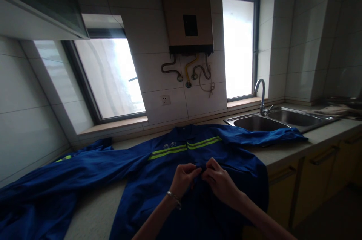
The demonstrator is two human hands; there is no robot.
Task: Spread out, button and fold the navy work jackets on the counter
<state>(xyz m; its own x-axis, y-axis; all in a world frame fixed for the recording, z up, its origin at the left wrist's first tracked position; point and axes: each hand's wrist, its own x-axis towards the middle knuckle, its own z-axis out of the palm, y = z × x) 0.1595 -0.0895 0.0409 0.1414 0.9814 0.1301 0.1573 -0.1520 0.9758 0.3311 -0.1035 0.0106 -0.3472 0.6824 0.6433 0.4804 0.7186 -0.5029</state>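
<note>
A blue work jacket [158, 164] with yellow-green reflective stripes lies spread flat on the kitchen counter [93, 210], sleeves stretched out left and right. My left hand [184, 179], with a bracelet at the wrist, pinches the jacket's front placket at mid-chest. My right hand [220, 180] pinches the fabric right beside it, fingertips almost touching the left hand's. Both hands close on the jacket's front opening; what lies between the fingers is too dark to make out.
A double steel sink [278, 119] with a tap [261, 95] sits at the right, touched by the jacket's right sleeve [268, 137]. Tiled wall with two windows, a wall socket [165, 100] and a water heater [189, 10] stands behind. Cabinet fronts [311, 172] run below the counter edge.
</note>
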